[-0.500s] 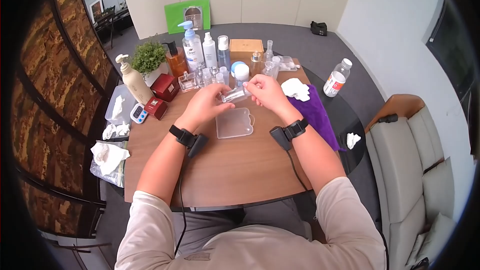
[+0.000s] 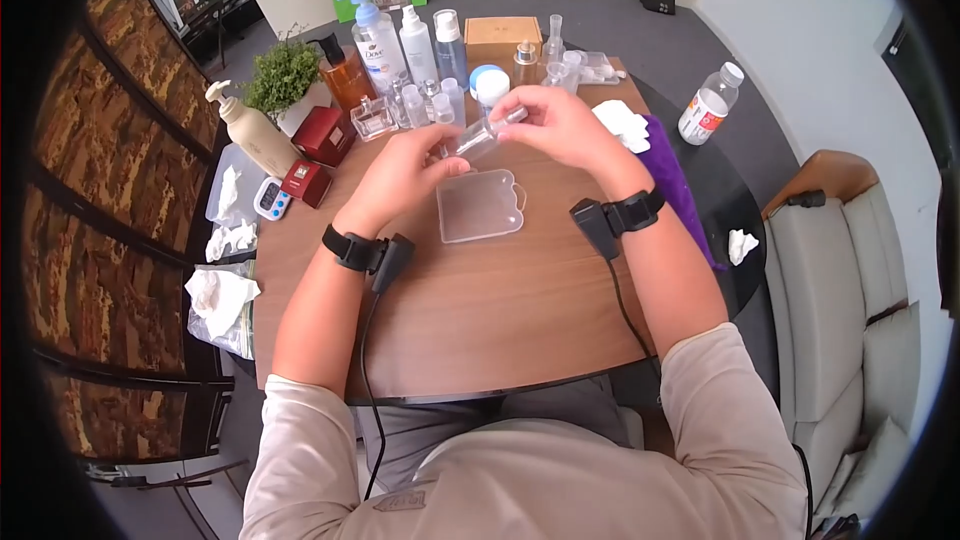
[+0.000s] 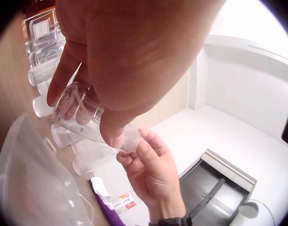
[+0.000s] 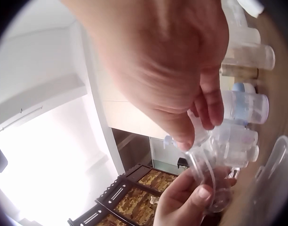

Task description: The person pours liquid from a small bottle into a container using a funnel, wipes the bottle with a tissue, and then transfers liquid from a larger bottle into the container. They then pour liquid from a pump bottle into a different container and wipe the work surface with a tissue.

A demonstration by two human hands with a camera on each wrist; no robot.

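Note:
A small clear bottle (image 2: 476, 143) is held between both hands above the table, tilted, its right end higher. The left hand (image 2: 398, 178) grips the wide lower end, with thumb and fingers round it in the left wrist view. Thumb and fingers of the right hand (image 2: 568, 132) pinch the narrow, frosted top end. In the right wrist view a thin, curved line shows along the clear bottle (image 4: 204, 165); whether it is a tube inside cannot be told. Just below the hands, a translucent, flat case (image 2: 480, 208) lies on the wooden table (image 2: 450, 310).
Behind the hands stand a white-capped jar (image 2: 491, 87), several small clear bottles, pump bottles (image 2: 378, 52) and a cardboard box (image 2: 503, 35). Red boxes (image 2: 325, 136) and a timer (image 2: 271, 198) are at left. A purple cloth (image 2: 682, 185), tissues (image 2: 622, 126) and a labelled bottle (image 2: 708, 108) are at right.
The head view has tipped down, so the table things sit higher in it. The right hand is a little higher and farther right relative to the left, and the bottle between them slants more.

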